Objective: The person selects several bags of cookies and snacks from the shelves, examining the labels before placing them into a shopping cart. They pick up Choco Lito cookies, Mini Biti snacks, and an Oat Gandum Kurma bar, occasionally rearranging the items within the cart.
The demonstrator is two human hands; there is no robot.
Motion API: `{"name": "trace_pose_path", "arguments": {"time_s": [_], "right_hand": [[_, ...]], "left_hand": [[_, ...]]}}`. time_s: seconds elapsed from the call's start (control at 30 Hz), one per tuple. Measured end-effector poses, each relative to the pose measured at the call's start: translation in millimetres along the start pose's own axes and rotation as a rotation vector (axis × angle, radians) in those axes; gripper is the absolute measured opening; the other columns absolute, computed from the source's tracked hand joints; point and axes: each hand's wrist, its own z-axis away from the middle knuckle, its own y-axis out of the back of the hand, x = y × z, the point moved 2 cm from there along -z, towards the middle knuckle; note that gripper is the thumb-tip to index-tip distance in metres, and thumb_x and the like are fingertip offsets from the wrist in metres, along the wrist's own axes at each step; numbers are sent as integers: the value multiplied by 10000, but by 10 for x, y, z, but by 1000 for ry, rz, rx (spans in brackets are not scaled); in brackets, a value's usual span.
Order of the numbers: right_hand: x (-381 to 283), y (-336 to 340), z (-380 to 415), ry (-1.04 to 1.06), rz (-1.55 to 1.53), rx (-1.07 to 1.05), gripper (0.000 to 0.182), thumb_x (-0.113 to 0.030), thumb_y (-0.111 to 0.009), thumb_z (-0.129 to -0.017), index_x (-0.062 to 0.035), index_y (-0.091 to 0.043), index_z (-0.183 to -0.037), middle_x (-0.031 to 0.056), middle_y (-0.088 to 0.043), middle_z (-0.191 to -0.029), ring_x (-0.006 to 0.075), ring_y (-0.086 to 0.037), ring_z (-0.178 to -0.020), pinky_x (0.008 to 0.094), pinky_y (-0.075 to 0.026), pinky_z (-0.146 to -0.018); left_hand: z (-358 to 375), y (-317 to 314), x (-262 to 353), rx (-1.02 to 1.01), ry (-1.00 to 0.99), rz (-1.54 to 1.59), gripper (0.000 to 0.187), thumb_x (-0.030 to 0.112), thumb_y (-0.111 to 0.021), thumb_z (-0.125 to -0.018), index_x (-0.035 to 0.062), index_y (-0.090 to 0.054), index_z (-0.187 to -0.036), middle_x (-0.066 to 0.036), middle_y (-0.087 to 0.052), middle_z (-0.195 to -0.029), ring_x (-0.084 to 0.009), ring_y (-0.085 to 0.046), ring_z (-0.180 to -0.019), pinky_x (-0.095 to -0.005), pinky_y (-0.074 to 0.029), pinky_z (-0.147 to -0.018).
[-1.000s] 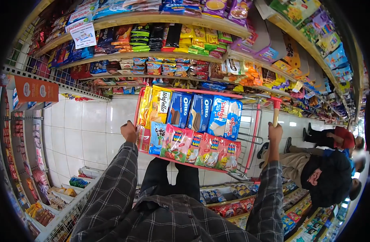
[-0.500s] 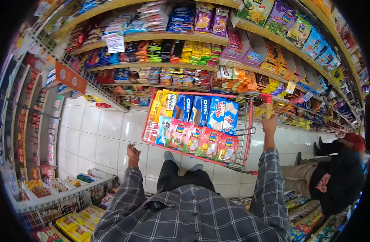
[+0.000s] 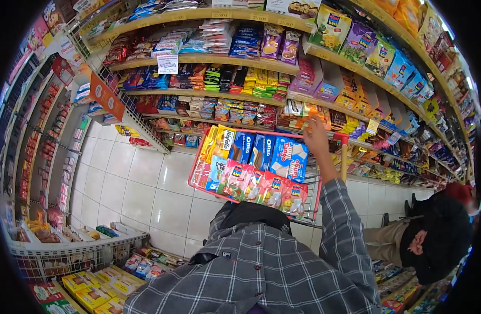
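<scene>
My right hand (image 3: 314, 133) reaches over the cart's right end to the shelf, at a row of orange and white snack packs (image 3: 303, 111). Its fingertips overlap the packs, and whether they hold one cannot be made out. My left hand is out of sight. The red-edged shopping cart (image 3: 319, 201) stands in front of me. In it lie blue Oreo packs (image 3: 242, 146), a Tango pack (image 3: 289, 158), a yellow Wafello pack (image 3: 223, 141) and several pink pouches (image 3: 272, 189).
Snack shelves (image 3: 198, 56) curve across the front and right. On the left are a wire rack (image 3: 101, 68) and a white basket (image 3: 120, 246) of goods. A person in dark clothes (image 3: 439, 235) stands at the right, hands together. Yellow boxes (image 3: 88, 290) lie at lower left.
My right hand has left the cart's handle and moved forward and left to the shelf. My left hand has gone out of view. My body is closer to the cart.
</scene>
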Motion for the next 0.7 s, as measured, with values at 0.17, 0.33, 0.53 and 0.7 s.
{"name": "trace_pose_path", "arguments": {"time_s": [0.17,0.33,0.53,0.7], "right_hand": [[-403,-715,-904,-98,1,-263,436,-195,-639,-819,4,-572,-1201,214,-365,-1480,416,-568,-1136,464,-484,-946],[-341,-995,-1549,-368,186,-475,485,-271,-684,-801,-14,-590,-1202,156,-277,-1556,367,-598,-1123,471,-501,-933],[403,-1653,-1699,-275,165,-432,624,-310,-696,-840,54,-475,-1297,184,-360,-1484,378,-625,-1037,466,-516,-886],[-365,-1049,-1560,-375,246,-465,590,-254,-659,-840,43,-469,-1313,137,-290,-1534,368,-604,-1088,486,-504,-918]], "left_hand": [[-403,973,861,75,64,982,369,293,-475,-912,50,-574,-1172,-161,-657,-922,-269,-628,-715,-419,-519,-577],[-151,2115,1414,151,-207,1082,358,331,-496,-940,58,-594,-1151,-134,-665,-875,-223,-626,-672,-342,-519,-588],[-80,2234,996,297,-189,1057,314,316,-523,-939,62,-623,-1096,-113,-673,-849,-176,-621,-626,-301,-492,-528],[35,2287,916,404,-210,1046,268,254,-534,-947,28,-643,-1042,-100,-663,-796,-145,-607,-606,-263,-455,-473]]}}
